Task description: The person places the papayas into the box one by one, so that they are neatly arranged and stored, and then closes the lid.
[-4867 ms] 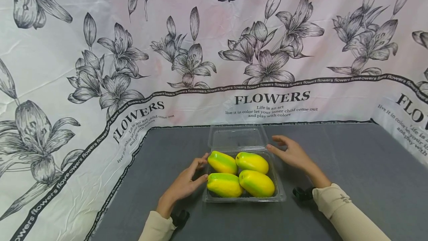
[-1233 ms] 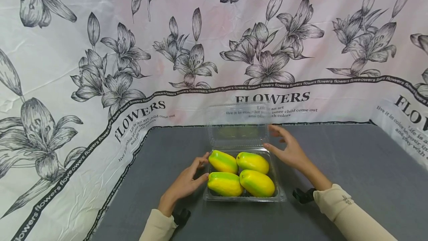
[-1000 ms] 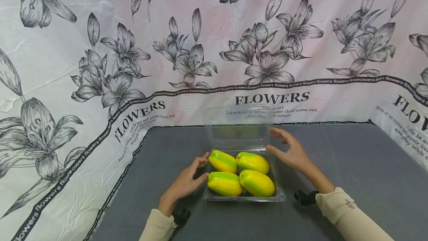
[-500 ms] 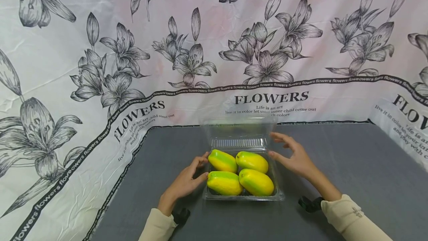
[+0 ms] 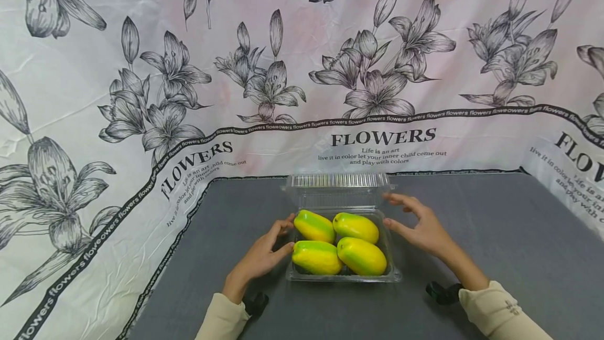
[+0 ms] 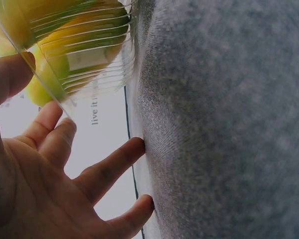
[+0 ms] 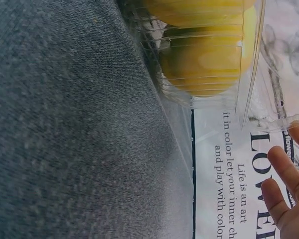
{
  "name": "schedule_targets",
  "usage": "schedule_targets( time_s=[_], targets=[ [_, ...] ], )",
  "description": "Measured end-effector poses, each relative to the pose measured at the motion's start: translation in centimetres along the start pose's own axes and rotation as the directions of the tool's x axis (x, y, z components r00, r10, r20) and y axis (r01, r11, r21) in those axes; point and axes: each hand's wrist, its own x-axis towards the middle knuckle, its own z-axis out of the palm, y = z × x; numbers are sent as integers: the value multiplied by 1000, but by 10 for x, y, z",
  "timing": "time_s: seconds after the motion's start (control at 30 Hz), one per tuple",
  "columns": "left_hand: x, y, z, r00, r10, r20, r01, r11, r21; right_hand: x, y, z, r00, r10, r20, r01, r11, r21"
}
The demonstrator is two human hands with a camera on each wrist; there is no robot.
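A clear plastic clamshell box (image 5: 344,279) stands on the table with several yellow-green, papaya-like fruits (image 5: 317,257) in it. Its hinged clear lid (image 5: 338,196) is raised at the back and leans forward over the base. My left hand (image 5: 259,258) stays at the left side, thumb and fingertips against the rim. In the left wrist view, two other fingers of that left hand (image 6: 55,174) reach down to the cloth. My right hand (image 5: 422,230) has loosely straight fingers at the lid's right edge. The right wrist view shows a fingertip (image 7: 298,130) touching that edge.
Dark grey cloth (image 5: 472,214) covers the table. A white curtain (image 5: 264,156) printed with flowers and lettering hangs behind and at both sides. A black wrist device (image 5: 443,293) sits under the right wrist, another (image 5: 256,304) by the left.
The lid has swung from lying back, through upright, to leaning forward over the fruit. My right hand has come nearer and slightly right with it. The left hand has barely moved.
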Motion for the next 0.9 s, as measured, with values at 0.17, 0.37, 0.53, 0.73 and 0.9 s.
schedule_targets(
  time_s=[0.17,0.37,0.53,0.73,0.9],
  targets=[
    [0,0,1,1000,0,-9,0,1000,8,-4,1,0,1000,-17,-4,16,1000,-10],
    [-1,1,1,1000,-14,-13,14,1000,4,-8,3,1,1000,-7,2,7,1000,-26],
    [-1,1,1,1000,-19,-10,19,1000,0,-12,2,0,998,58,27,-58,998,-15],
    [-1,1,1,999,-31,-18,31,1000,1,-17,3,1,997,76,28,-76,997,-28],
    [-1,0,1,998,-53,-23,53,998,16,-19,7,6,1000,30,7,-30,999,-29]
  ],
)
